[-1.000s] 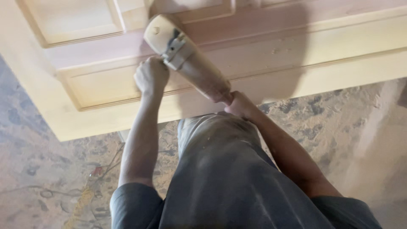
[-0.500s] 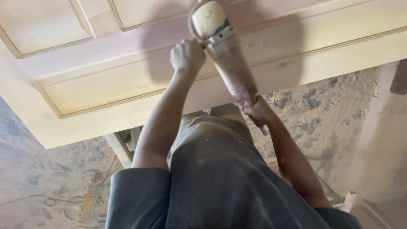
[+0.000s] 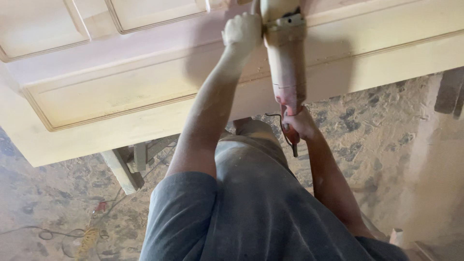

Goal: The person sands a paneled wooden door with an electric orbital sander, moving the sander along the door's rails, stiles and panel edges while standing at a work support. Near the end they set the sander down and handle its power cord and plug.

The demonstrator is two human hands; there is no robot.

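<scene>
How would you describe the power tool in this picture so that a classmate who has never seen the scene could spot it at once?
Start at the big pale wooden panelled door lying flat across the top of the view. Near its right-hand middle, the left hand and right hand grip a long power tool resting on the door. It is the only dust-coated machine there, with a reddish rear handle and a dark cord.

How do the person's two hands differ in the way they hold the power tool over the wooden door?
The left hand grips near the front head of the power tool, far out over the wooden door; the right hand grips the rear end, at the door's near edge. The left arm reaches out nearly straight; the right arm is drawn in closer to the body. The left hand looks paler with dust. Both are closed on the same tool.
</scene>
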